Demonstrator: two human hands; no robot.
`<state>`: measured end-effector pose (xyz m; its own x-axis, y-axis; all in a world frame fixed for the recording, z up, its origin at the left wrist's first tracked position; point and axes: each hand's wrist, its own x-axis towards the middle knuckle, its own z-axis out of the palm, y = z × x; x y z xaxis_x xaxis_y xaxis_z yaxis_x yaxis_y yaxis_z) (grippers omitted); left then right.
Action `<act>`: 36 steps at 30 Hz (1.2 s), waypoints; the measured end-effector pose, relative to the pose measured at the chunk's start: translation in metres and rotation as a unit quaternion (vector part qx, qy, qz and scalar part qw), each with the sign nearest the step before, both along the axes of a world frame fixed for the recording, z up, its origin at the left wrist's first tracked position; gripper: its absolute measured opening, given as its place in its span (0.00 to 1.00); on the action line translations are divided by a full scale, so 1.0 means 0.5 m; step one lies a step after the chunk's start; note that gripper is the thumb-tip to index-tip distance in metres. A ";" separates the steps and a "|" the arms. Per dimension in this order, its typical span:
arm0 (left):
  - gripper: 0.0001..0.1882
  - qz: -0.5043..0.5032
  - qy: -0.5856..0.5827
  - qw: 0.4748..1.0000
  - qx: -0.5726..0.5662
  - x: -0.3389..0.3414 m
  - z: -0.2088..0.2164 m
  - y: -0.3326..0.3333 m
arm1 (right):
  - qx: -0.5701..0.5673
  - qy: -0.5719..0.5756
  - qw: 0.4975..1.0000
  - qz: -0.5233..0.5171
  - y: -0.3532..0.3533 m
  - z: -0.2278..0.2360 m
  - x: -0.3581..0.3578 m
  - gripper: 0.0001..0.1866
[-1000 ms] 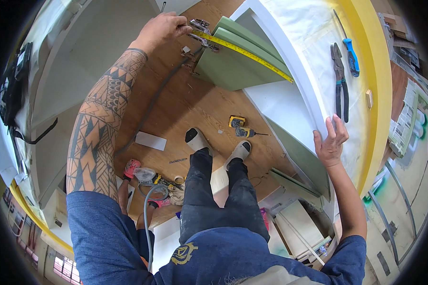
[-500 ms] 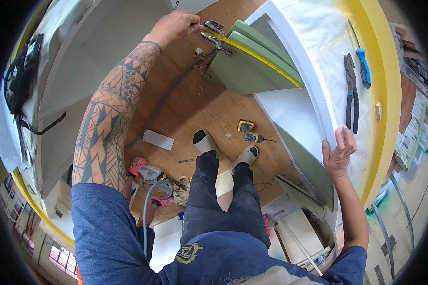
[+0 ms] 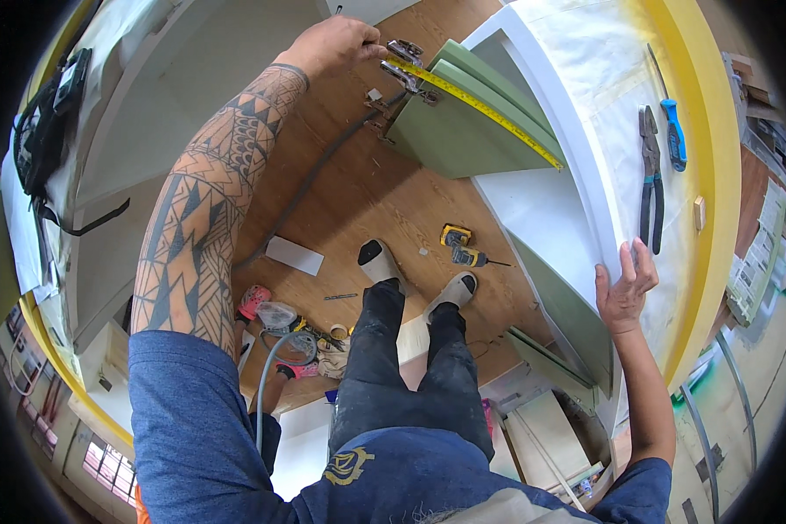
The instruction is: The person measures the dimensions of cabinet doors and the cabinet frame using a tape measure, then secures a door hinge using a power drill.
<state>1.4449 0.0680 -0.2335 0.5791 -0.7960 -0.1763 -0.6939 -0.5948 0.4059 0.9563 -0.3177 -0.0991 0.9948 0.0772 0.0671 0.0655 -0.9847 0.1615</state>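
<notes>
My left hand is closed at the near end of a yellow tape measure; whether the case is inside the fist cannot be seen. The tape blade runs out past shiny metal cabinet hinges and along the top of a green door panel. Its far tip lies close to the white cabinet frame. My right hand rests on that frame's edge with fingers spread, holding nothing. Just beyond its fingertips lie dark-handled pliers, beside a blue-handled screwdriver.
On the wooden floor are a yellow-and-black drill, a white rectangular piece and a drill bit. A grey hose crosses the floor. At lower left, another person's pink shoe shows beside bags and cables. A black bag hangs at left.
The whole view has shifted slightly. My left hand still grips the stretched tape and my right hand stays on the frame edge, with little visible movement.
</notes>
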 end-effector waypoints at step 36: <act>0.19 -0.001 -0.025 1.000 0.006 -0.002 0.009 0.007 | 0.003 -0.001 1.000 -0.001 0.005 0.003 0.001 0.39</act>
